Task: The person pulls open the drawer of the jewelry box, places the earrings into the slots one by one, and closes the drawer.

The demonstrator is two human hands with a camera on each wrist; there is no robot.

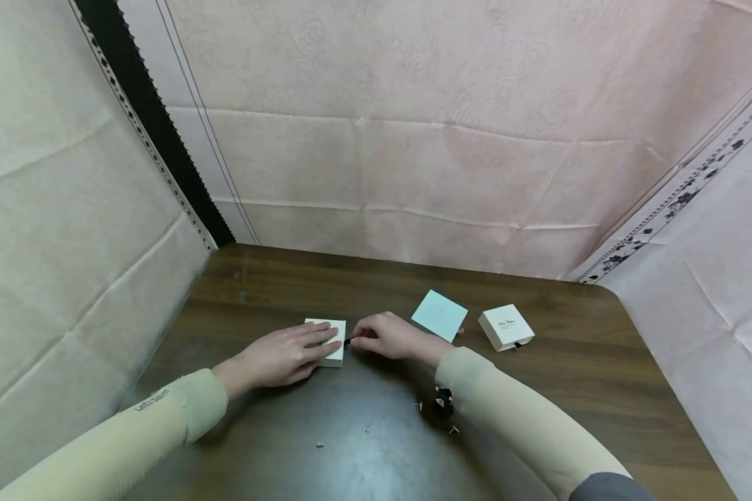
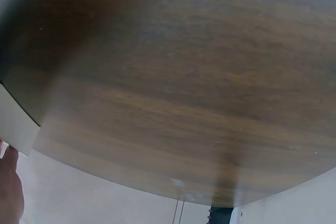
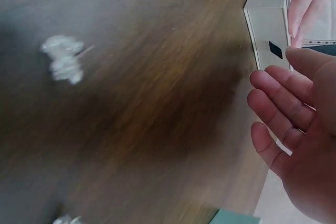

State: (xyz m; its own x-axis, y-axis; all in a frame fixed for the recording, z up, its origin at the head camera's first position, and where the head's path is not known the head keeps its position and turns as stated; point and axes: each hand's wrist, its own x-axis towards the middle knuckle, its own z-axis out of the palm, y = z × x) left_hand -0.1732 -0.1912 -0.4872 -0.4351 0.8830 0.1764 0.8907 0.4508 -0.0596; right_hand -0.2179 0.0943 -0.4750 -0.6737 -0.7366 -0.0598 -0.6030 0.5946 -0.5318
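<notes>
A small white drawer-style box [image 1: 335, 358] lies on the brown table under my left hand [image 1: 282, 356]. The fingers of that hand spread over its top while the thumb is at its near side, holding it. From the box's right face sticks a short black pull tab [image 3: 275, 50]. My right hand [image 1: 388, 336] pinches the tab at its end with thumb and index finger; the other fingers [image 3: 270, 106] are loosely bent in the right wrist view. The left wrist view catches only a corner of the box [image 2: 18, 124] at its left edge.
Right of the hands lie a pale teal square card [image 1: 440, 315] and a second white box [image 1: 506, 327] with printed lettering and a black tab. Small shiny pieces [image 1: 319, 444] are scattered nearer me. A black item [image 1: 443, 400] lies by the right sleeve. Cloth hangs around the table.
</notes>
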